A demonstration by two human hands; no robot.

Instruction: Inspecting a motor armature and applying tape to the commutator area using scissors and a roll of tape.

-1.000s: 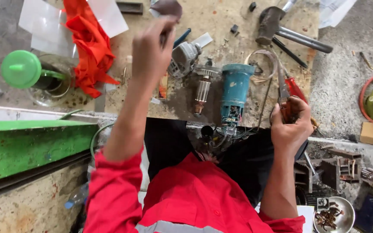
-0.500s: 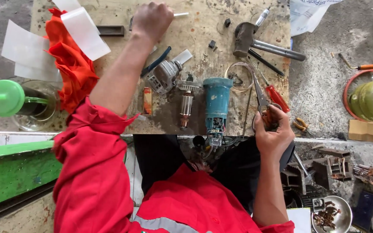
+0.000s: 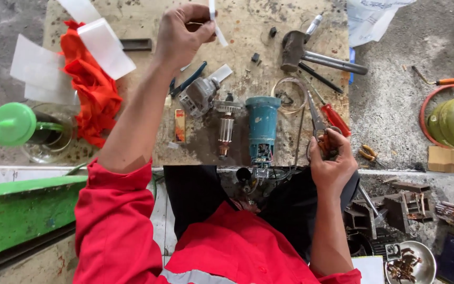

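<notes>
My left hand (image 3: 182, 37) is raised over the far part of a worn wooden board (image 3: 148, 16), pinching a narrow white paper strip (image 3: 215, 23) between thumb and fingers. At the board's near right edge, my right hand (image 3: 333, 164) grips red-handled scissors (image 3: 326, 117) whose blades point away from me. Between my arms lie a teal motor housing (image 3: 262, 126), a copper-wound armature (image 3: 226, 129) and a grey gear head (image 3: 198, 97).
A hammer (image 3: 295, 50) and a black screwdriver (image 3: 319, 78) lie at the far right of the board. A red cloth (image 3: 93, 89) with white paper sheets (image 3: 106, 47) sits on the left. A green-lidded glass jug (image 3: 14, 123) stands further left, with metal scrap (image 3: 395, 210) at lower right.
My left hand has lifted off the board and moved right, now holding the white strip up. My right hand stays on the scissors.
</notes>
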